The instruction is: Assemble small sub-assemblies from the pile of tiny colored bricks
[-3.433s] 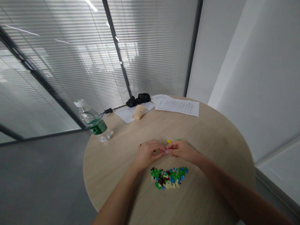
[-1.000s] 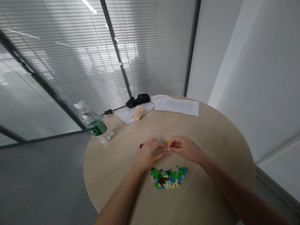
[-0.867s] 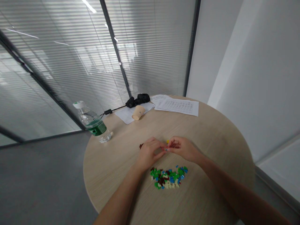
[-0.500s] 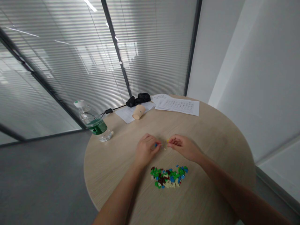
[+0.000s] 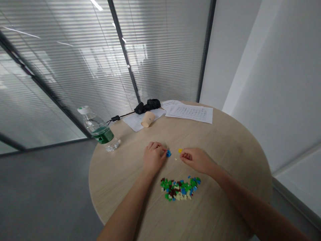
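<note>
In the head view, the left hand (image 5: 153,155) rests on the table (image 5: 120,190), loosely curled and released, with a blue brick (image 5: 169,153) just beside its fingertips. The right hand (image 5: 197,160) is also loosely curled and grasps nothing visible. A yellow brick (image 5: 180,150) and a cream piece (image 5: 176,158) lie just beyond its fingers. The bricks are too small to show which way they point. A pile of mixed bricks (image 5: 180,189) lies nearer the person, between both hands. Farther off stand a water bottle (image 5: 99,131) and a paper cup (image 5: 147,119).
</note>
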The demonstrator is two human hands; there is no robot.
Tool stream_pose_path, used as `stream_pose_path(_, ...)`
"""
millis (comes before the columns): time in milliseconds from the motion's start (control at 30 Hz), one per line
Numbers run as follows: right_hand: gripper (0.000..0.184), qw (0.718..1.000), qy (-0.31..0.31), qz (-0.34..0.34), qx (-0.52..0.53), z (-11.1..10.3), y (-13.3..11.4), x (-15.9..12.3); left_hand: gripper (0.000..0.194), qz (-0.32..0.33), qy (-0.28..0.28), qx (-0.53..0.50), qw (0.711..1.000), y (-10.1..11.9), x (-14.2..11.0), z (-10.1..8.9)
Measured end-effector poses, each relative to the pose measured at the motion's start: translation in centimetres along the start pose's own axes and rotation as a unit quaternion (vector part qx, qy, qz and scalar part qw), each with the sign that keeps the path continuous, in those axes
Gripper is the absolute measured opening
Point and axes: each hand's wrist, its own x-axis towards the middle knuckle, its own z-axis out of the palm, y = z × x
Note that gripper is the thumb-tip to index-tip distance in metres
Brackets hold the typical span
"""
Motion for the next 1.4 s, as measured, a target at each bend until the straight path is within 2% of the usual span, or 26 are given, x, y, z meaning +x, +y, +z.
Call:
stream_pose_path(300,0.014,1.0,-0.019,-0.002,-0.002,-0.1,-0.1,-0.1,0.008,-0.003,-0.016,0.009,1.0,-0.1,0.0,0.0)
stream_pose_path(433,0.011,0.998,-0.053,-0.019,0.025,-0.2,-0.3,-0.3,0.013,-0.012,0.008,-0.002,1.0,-0.2,0.0,-0.6)
stream_pose_path(500,0.01,0.994,-0.082,-0.068,0.024,-0.2,-0.4,-0.3,0.016,-0.015,0.024,-0.007,1.0,-0.4,0.0,-0.8)
stream_pose_path(600,0.008,0.975,-0.13,-0.18,0.022,-0.2,-0.6,-0.3,0.018,-0.012,0.04,-0.018,0.999,-0.9,-0.1,-1.0)
stream_pose_path(700,0.007,0.959,-0.166,-0.228,0.018,-0.1,-0.5,-0.3,0.02,-0.008,0.049,-0.027,0.998,-1.1,-0.1,-1.1)
stream_pose_path(933,0.011,0.955,-0.196,-0.221,0.005,0.0,-0.5,-0.4,0.019,-0.013,0.041,-0.04,0.998,-1.0,-0.1,-1.1)
stream_pose_path(1400,0.013,0.961,-0.174,-0.214,-0.014,0.4,-0.9,-0.6,0.02,-0.012,0.042,-0.046,0.998,-1.0,-0.2,-1.1)
